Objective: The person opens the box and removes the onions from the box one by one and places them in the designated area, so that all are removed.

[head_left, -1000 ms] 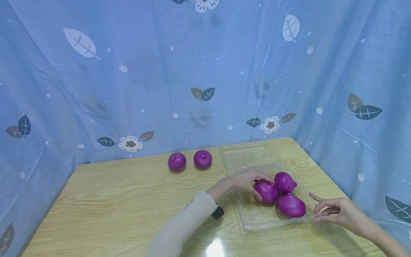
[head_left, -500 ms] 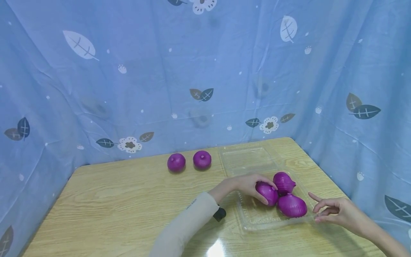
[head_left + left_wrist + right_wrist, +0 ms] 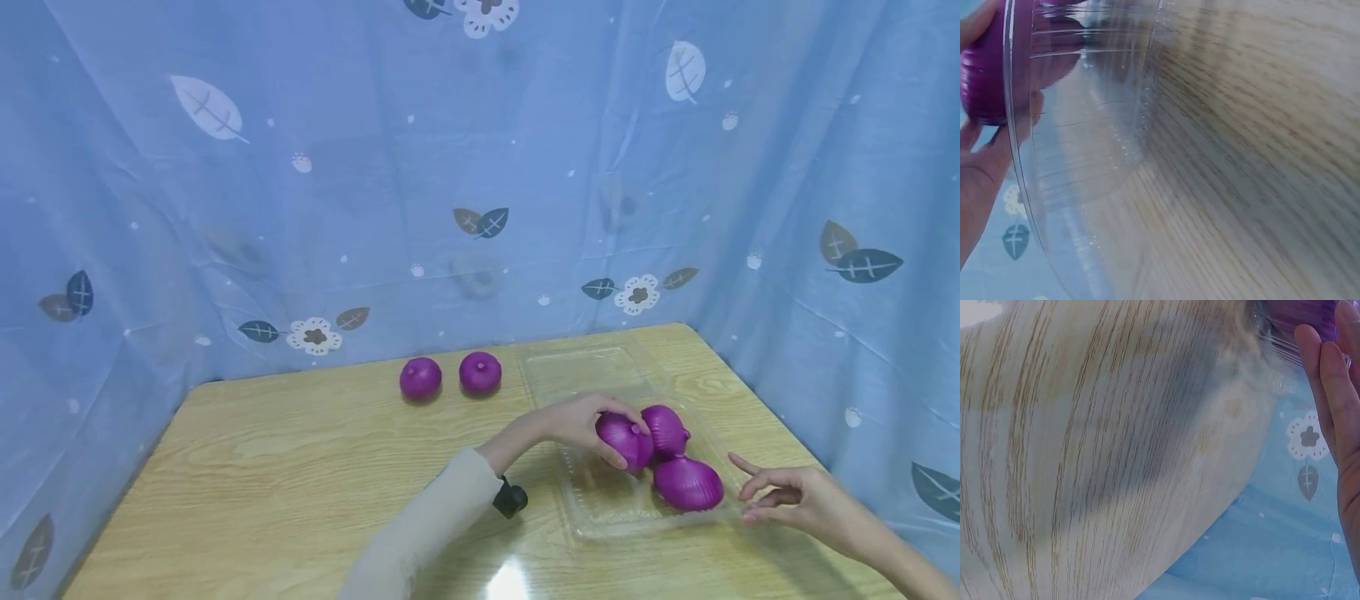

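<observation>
My left hand [image 3: 581, 423] grips a purple onion [image 3: 624, 442], fingers over its far side and thumb along the near one. That onion lies inside a clear plastic clamshell box [image 3: 600, 527], against two other onions, one behind [image 3: 666, 432] and one in front [image 3: 688, 483]. In the left wrist view the clear wall of the box stands before the held onion [image 3: 982, 81]. At the right side of the box is my right hand [image 3: 802, 500], its fingers loosely bent and fingertips right at the rim. Those fingers [image 3: 1335, 381] look nearly straight in the right wrist view.
Two more purple onions, a left one [image 3: 421, 379] and a right one [image 3: 480, 372], sit at the back of the wooden table [image 3: 300, 483]. The box's clear lid [image 3: 581, 367] lies folded open toward a blue patterned curtain [image 3: 412, 167], which surrounds the table's back and sides.
My left hand has shifted its hold and turned the onion, so its stem tip now shows toward the right. The right hand stays at the rim. The head view has shifted slightly.
</observation>
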`<state>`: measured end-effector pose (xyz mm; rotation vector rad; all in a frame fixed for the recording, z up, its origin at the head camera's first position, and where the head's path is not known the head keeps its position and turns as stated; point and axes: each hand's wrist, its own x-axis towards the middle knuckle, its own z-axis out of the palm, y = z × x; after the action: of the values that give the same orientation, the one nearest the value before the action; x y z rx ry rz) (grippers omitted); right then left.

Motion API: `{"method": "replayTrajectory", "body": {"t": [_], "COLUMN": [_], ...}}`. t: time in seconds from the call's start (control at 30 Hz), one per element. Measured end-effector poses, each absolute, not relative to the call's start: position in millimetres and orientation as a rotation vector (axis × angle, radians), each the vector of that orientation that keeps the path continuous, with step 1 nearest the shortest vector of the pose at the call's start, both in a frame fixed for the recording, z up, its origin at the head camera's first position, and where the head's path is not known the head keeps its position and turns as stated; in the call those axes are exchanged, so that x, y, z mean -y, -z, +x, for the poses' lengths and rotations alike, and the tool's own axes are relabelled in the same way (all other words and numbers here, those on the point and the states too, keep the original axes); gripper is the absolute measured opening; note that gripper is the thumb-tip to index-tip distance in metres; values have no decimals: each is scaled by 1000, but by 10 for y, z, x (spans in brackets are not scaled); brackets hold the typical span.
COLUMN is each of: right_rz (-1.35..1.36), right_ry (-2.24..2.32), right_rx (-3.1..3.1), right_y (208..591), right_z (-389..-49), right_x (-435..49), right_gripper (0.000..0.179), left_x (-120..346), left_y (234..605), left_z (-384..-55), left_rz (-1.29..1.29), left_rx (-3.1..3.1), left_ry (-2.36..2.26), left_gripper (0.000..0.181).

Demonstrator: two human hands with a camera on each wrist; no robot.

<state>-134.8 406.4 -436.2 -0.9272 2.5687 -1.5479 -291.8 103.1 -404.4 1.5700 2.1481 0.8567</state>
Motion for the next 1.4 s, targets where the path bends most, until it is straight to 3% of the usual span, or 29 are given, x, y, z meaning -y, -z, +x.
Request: {"method": "replayTrajectory", "body": {"t": [0.13, 0.53, 0.9, 1.4], "right_rz": [-952, -921, -973, -981], "right_ry": [1579, 1500, 1552, 1490], "right_rx": [-2546, -2627, -2593, -2603], "right_y": [4375, 4367, 4384, 4331], "right_z": [-1346, -1346, -1348, -1365], "right_x": [-4060, -4056, -4062, -4077], "right_gripper": [27, 24, 30, 30], "left_x": [-966, -768, -60, 331], "left_y": [4023, 3994, 3970, 4377], "left_z": [-2875, -2698, -2481, -2810], "left_rz": [1522, 1484, 1337, 859], "left_rx": [-2236, -2083, -2187, -2496], "left_ry": [-908, -1274, -1445, -1380], "left_gripper": [64, 62, 65, 64]}}
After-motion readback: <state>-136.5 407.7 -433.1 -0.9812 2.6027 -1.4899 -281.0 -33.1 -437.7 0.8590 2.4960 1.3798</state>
